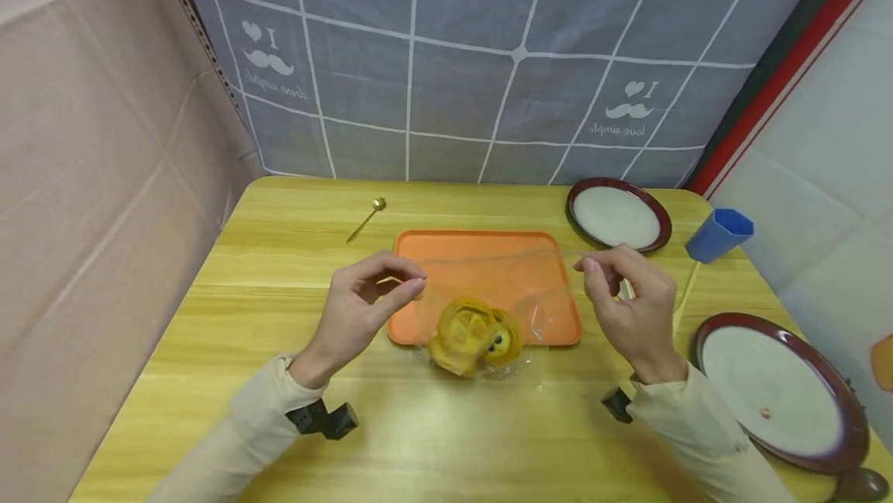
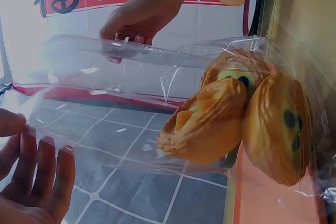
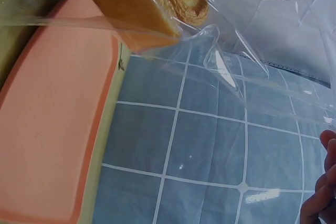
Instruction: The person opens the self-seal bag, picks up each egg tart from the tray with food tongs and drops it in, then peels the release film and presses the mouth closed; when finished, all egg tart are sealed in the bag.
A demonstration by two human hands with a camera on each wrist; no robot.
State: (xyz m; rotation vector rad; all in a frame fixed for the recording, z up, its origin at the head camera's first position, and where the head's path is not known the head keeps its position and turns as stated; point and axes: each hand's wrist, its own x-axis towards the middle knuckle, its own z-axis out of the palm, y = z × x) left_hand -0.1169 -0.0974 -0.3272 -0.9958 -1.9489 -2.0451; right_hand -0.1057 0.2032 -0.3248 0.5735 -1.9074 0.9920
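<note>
A clear plastic bag [image 2: 105, 129] is stretched between both hands, its mouth spread wide. My left hand [image 1: 359, 305] pinches one side of the rim between thumb and fingertips. On the opposite side, my right hand [image 1: 635, 305] pinches the rim with its fingers curled. Inside the bag, bunched at the bottom, are three golden pastries [image 2: 202, 124] with yellow filling, some with dark dots on top. The bag's bottom hangs over the near edge of an orange tray [image 1: 477, 235], which lies flat on the wooden table [image 1: 446, 441].
A small gold spoon [image 1: 366, 220] lies behind the tray at left. Two white plates with dark red rims, one at the back right [image 1: 617, 216] and one at the near right [image 1: 767, 379], flank a blue cup [image 1: 718, 235]. A grey checked cloth [image 1: 460, 84] hangs behind the table.
</note>
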